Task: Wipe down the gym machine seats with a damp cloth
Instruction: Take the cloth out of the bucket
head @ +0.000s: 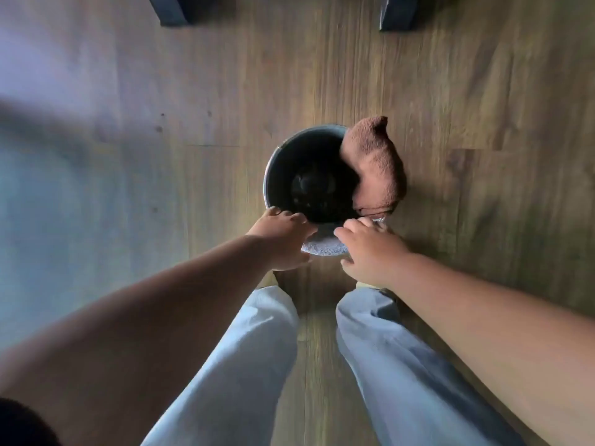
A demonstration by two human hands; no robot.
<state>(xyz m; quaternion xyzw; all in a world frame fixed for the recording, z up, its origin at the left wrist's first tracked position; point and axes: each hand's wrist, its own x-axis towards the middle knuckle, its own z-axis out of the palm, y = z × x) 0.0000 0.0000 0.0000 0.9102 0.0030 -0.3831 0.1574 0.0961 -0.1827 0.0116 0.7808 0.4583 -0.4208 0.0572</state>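
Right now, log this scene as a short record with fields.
setting: wood floor, seen from above
bucket: dark, standing on the floor in front of the person's feet
cloth: brown, draped over the bucket's right rim, untouched
left hand: at the bucket's near-left rim, fingers curled over it
right hand: at the near-right rim, grip unclear
legs: light trousers, standing behind the bucket
dark posts: two at the top edge, what they are is unclear
seats: none in view
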